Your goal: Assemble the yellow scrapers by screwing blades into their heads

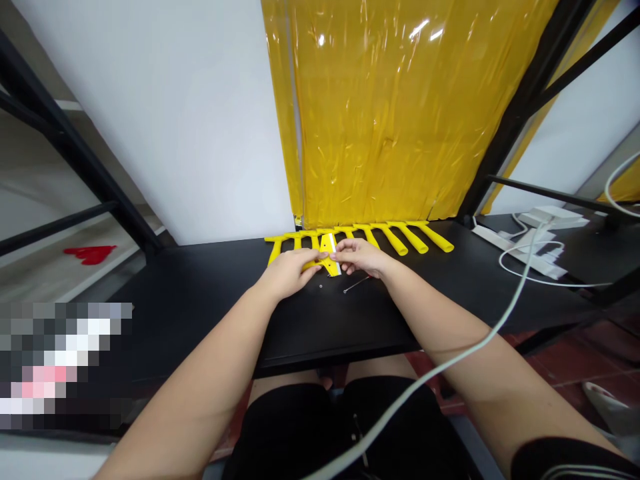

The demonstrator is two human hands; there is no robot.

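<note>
A yellow scraper (327,243) with a pale blade strip along its right edge is held just above the black table. My left hand (293,272) is closed round its handle side, thumb near the head. My right hand (361,256) pinches at the blade edge, its fingertips touching the scraper; some of its fingers are hidden. A thin metal tool (354,286) lies under my right hand, its far end covered. A tiny metal piece (321,286), too small to name, lies near my left thumb. Behind my hands several yellow scraper handles (413,238) lie in a row.
The black table (210,287) meets a white panel (200,120) and a yellow plastic curtain (395,120) at the back. White power strips (525,247) with cables lie at the right. A pale cable (450,363) hangs across my right forearm. Black metal posts (85,153) flank the table.
</note>
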